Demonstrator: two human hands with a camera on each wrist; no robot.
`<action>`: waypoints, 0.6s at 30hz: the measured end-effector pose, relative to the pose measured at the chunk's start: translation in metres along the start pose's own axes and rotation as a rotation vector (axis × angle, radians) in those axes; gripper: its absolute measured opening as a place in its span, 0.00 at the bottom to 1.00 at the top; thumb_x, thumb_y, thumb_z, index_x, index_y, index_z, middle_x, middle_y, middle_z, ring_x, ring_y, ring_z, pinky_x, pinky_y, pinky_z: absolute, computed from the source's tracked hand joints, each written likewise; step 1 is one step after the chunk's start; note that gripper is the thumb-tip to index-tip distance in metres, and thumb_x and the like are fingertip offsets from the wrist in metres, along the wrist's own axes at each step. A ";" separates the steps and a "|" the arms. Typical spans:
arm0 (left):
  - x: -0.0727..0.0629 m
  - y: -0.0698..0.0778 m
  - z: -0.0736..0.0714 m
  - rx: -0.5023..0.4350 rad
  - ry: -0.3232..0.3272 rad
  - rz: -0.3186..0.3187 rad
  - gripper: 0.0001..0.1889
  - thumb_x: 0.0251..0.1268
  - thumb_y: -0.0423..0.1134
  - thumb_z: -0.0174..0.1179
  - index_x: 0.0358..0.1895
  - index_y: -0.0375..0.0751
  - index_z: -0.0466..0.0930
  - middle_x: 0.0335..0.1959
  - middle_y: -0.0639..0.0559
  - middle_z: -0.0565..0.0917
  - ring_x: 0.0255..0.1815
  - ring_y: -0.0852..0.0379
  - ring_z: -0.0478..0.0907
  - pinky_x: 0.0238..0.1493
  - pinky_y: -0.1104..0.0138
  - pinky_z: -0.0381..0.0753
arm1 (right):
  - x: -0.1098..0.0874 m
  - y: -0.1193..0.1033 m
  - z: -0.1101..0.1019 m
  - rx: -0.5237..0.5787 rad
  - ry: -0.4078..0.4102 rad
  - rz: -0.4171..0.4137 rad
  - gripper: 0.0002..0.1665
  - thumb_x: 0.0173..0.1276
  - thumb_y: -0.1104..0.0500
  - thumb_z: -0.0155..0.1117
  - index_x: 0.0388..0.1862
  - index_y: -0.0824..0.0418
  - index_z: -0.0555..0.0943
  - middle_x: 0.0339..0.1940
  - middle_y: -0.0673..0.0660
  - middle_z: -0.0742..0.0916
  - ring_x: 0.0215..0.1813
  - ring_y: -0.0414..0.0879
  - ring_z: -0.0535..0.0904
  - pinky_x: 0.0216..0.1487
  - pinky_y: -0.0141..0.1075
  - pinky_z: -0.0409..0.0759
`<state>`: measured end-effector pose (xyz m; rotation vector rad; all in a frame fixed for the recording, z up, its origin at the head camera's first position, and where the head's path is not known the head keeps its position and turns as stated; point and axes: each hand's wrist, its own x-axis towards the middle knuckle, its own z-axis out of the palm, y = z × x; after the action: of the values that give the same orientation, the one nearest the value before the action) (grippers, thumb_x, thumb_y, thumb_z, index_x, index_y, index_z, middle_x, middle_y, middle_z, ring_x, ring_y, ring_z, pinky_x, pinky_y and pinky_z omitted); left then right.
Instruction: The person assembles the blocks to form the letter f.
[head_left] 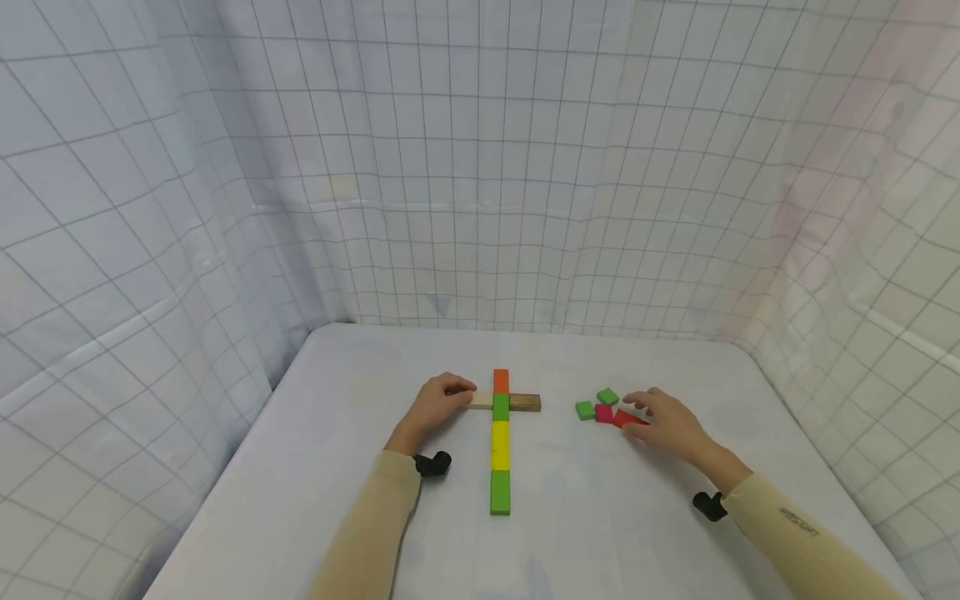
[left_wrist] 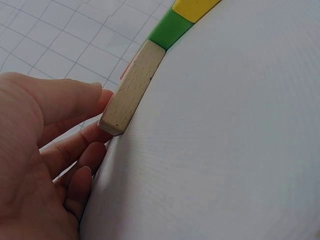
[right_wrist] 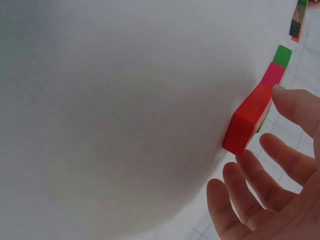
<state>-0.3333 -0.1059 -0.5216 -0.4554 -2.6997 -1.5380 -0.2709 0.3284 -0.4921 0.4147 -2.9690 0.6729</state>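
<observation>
My left hand point(head_left: 435, 406) is at the outer end of a pale wooden block point(left_wrist: 134, 87), its thumb and index finger close against that end. This block abuts a green block point(head_left: 501, 407) in a column, with an orange block point(head_left: 501, 381) above and a yellow block point(head_left: 500, 445) and another green block point(head_left: 500, 492) below. A dark brown wooden block point(head_left: 525, 402) lies on the other side. At the right, my right hand point(head_left: 667, 423) is over a red block point(right_wrist: 248, 118), fingers spread, thumb by its upper edge. Whether the thumb touches it is unclear.
Beside the red block lie a pink block point(head_left: 603, 413) and two small green blocks, one nearer the column point(head_left: 585, 410) and one farther back point(head_left: 608, 396). A white cloth covers the table point(head_left: 285, 508). Grid-patterned curtains point(head_left: 480, 167) surround it on the back and sides.
</observation>
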 end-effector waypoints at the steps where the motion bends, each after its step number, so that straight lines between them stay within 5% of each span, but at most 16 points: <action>1: 0.000 0.000 0.000 0.000 0.002 0.003 0.09 0.71 0.39 0.63 0.49 0.46 0.88 0.46 0.54 0.83 0.45 0.54 0.76 0.52 0.56 0.75 | -0.001 0.001 0.000 0.006 -0.002 0.006 0.28 0.62 0.54 0.76 0.59 0.60 0.82 0.46 0.58 0.83 0.48 0.55 0.80 0.42 0.49 0.80; 18: 0.001 -0.003 0.001 -0.008 0.006 0.007 0.08 0.69 0.38 0.65 0.48 0.45 0.88 0.45 0.53 0.83 0.44 0.54 0.76 0.51 0.57 0.75 | -0.006 0.008 0.007 -0.014 0.002 0.004 0.22 0.60 0.56 0.77 0.53 0.58 0.85 0.38 0.53 0.82 0.38 0.47 0.76 0.37 0.41 0.76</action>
<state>-0.3349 -0.1063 -0.5242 -0.4600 -2.6855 -1.5464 -0.2674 0.3336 -0.5029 0.4068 -2.9712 0.6522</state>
